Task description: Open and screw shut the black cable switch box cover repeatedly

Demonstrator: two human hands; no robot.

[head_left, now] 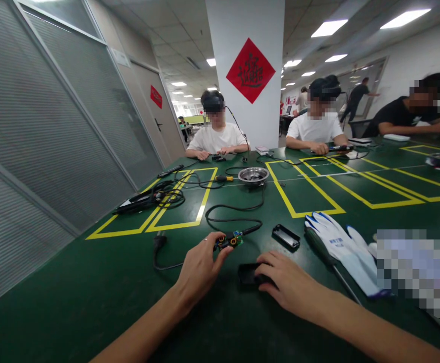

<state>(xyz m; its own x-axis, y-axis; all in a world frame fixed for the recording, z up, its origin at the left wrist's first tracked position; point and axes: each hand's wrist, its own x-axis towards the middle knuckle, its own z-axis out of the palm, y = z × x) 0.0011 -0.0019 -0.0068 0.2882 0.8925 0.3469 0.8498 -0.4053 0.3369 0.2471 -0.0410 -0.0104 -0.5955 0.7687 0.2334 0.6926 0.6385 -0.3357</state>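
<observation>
My left hand [203, 259] pinches a small circuit board [232, 241] with copper coils and green parts, just above the table. A black cable [250, 229] runs from the board's right end, and a power plug [160, 241] on a cord lies left of the hand. My right hand [280, 277] has its fingers closed over the right end of a black plastic case half [247, 274] on the table. Behind that hand, a second black case half [286, 237] lies with its hollow side up.
White work gloves [340, 247] and a screwdriver [320, 242] lie at right. Farther back stand a metal bowl [253, 175], a yellow-black screwdriver handle [225, 178] and a heap of black cables [163, 194]. Several people in headsets sit around the green table [102, 282], which has yellow tape outlines.
</observation>
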